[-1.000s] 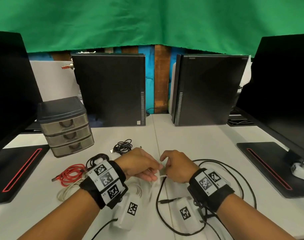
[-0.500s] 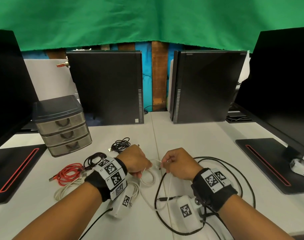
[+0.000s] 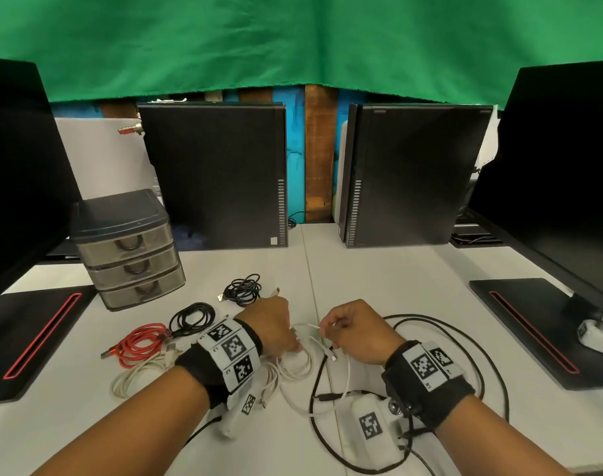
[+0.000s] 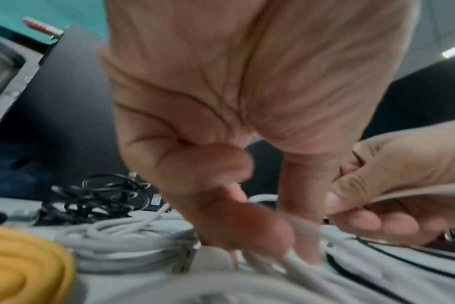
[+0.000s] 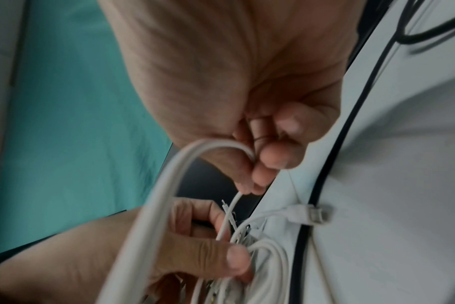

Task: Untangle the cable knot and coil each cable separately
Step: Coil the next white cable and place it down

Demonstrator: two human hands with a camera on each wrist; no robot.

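Observation:
A thin white cable (image 3: 298,367) lies in loops at the middle of the white table (image 3: 396,280), between my two hands. My left hand (image 3: 276,329) grips its coiled loops (image 5: 268,255) with thumb and curled fingers. My right hand (image 3: 348,329) pinches a strand of the same white cable (image 5: 243,148) a little above the table. A white plug (image 5: 309,214) of that cable lies beside a long black cable (image 3: 465,341), which loops widely around my right wrist. In the left wrist view the white strands (image 4: 294,261) run blurred under my left fingers.
Coiled cables lie to the left: two black ones (image 3: 243,289) (image 3: 192,316), a red one (image 3: 140,345) and a cream one (image 3: 135,374). A grey drawer unit (image 3: 128,249) stands behind them. Two black computer towers (image 3: 217,173) (image 3: 416,173) and monitor bases (image 3: 540,324) flank the table.
My hands have drawn apart a little, stretching a white strand between them. The white loops now lie lower under my left hand. The head view has shifted slightly.

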